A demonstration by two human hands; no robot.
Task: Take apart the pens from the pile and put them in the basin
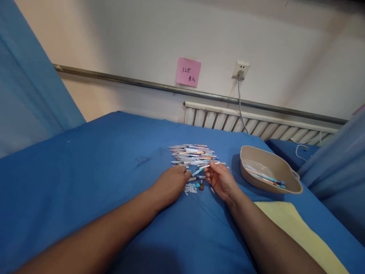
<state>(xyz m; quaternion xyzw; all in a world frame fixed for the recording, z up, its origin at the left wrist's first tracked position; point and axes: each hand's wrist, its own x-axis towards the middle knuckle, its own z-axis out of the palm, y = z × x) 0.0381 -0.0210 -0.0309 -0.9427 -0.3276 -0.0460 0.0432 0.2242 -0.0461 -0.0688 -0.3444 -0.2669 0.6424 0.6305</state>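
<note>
On the blue sheet lies a pile of pens [189, 154], mostly white and pale, lined up side by side. My right hand [219, 179] is closed at the pile's right end, a slim white pen [209, 165] pinched between thumb and fingers. At the pile's near left edge, my left hand [172, 184] rests low with curled fingers; its fingertips are partly hidden, and whatever they hold cannot be made out. Between the hands are small white pieces [190, 188], a teal piece [196, 185] and a brown piece [201, 185]. Another small white piece [212, 190] lies below my right hand.
A beige plastic basin [293, 187] with several pens inside stands to the right. Nearer me lies a yellow cloth [296, 224]. Behind the blue-covered surface [114, 152] are a radiator [219, 120], a metal rail [142, 82] and a plugged-in cable [240, 102]. Blue curtains hang at both sides.
</note>
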